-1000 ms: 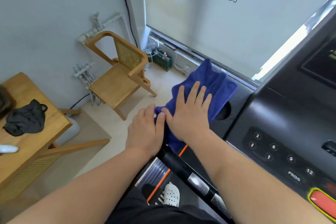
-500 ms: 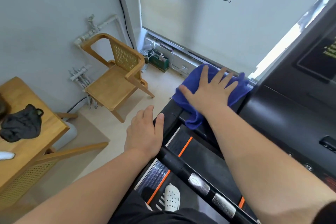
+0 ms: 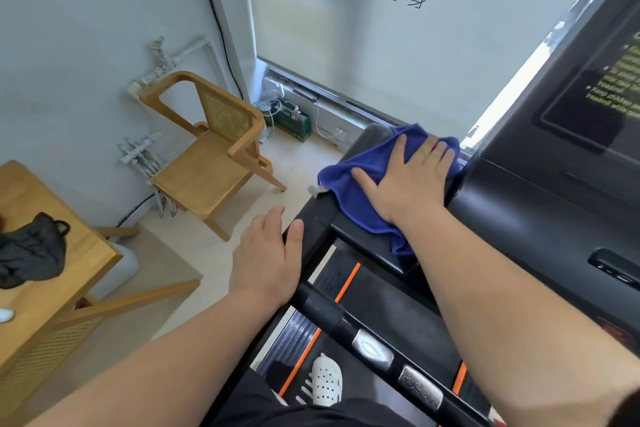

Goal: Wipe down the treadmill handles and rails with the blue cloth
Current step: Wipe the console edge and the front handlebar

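The right hand (image 3: 412, 180) lies flat, fingers spread and straight, palm down on the cloth (image 3: 349, 191). It presses the cloth onto the front left ledge of the treadmill (image 3: 353, 237), just beside the console (image 3: 540, 211). The cloth spreads out left of the hand; one end hangs over the ledge edge beside the forearm. The left hand (image 3: 268, 260) rests at the near end of the handle (image 3: 322, 308), fingers straight, thumb against the black frame, holding nothing.

The middle of the cloth is hidden under the right hand. The console is cut off at the right edge, and its display text is too blurred to read. A white shoe (image 3: 325, 380) shows below the handle. A chair (image 3: 207, 163) and a bench (image 3: 52, 284) stand well apart to the left.
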